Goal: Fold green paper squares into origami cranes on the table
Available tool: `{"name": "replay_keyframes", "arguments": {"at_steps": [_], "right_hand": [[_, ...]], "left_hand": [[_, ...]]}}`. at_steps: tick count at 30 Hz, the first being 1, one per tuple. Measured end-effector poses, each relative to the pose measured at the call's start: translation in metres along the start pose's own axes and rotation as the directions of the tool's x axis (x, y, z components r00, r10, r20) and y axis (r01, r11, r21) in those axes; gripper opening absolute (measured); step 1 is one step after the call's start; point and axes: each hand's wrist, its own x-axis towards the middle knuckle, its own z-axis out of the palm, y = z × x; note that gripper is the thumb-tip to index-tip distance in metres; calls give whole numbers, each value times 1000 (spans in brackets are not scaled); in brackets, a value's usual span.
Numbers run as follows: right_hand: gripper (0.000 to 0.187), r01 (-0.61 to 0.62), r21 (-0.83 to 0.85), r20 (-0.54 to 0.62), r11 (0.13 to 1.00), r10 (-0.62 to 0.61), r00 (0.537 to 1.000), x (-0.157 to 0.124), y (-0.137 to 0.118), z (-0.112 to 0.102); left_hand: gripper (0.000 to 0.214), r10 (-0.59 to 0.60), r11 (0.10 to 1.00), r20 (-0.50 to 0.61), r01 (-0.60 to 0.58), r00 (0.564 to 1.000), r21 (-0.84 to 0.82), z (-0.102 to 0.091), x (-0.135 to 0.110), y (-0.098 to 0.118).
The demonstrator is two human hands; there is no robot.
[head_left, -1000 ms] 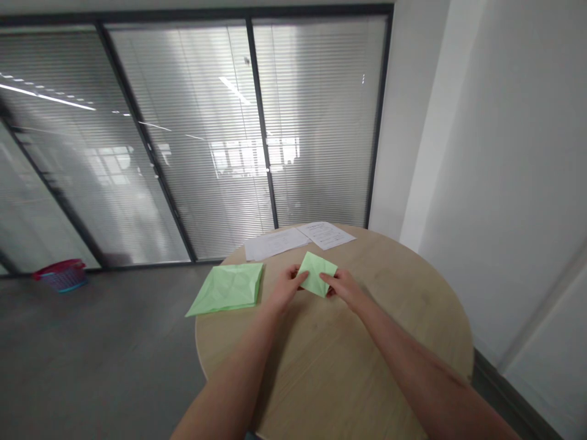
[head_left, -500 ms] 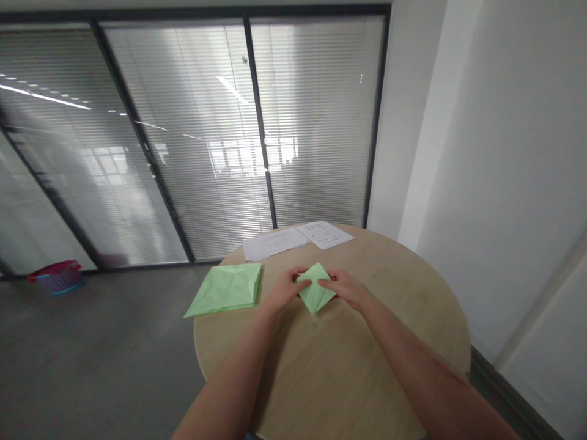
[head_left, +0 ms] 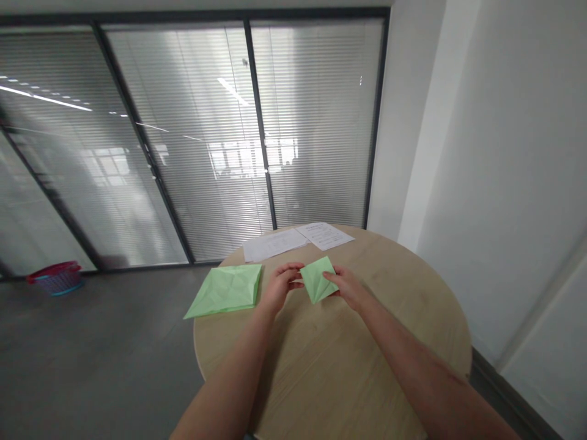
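1. Tabletop scene: pinching a small folded light-green paper piece (head_left: 320, 280) between left hand (head_left: 279, 282) and right hand (head_left: 345, 286), each clamped on an opposite edge, toward the far side of a round pale wooden table (head_left: 348, 366).
2. Judging it featherweight and thin, stiffened somewhat by layered folds, but creasing or tearing easily under a hard squeeze.
3. Gripping best at the folded side edges, with fingertips only and a light touch.
4. Lying flat just to the left, a larger creased light-green paper sheet (head_left: 227, 289); resting beyond at the far rim, white printed paper sheets (head_left: 293, 239).
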Motion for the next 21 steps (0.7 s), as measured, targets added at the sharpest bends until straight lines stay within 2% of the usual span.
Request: {"name": "replay_keyframes", "arguments": {"at_steps": [9, 15, 18, 21], "right_hand": [[51, 35, -75, 55, 997, -31, 998, -3, -1, 4], [44, 34, -122, 37, 992, -30, 999, -4, 0, 7], [42, 14, -94, 22, 996, -12, 1000, -4, -2, 7], [42, 17, -114, 22, 993, -14, 1000, -4, -2, 5]], "left_hand": [[44, 85, 960, 125, -115, 989, 256, 4, -1, -3], [32, 234, 936, 170, -269, 957, 228, 0, 1, -2], [20, 245, 925, 179, -285, 953, 252, -3, 1, 0], [21, 223, 886, 203, -285, 953, 365, -3, -1, 1]]}}
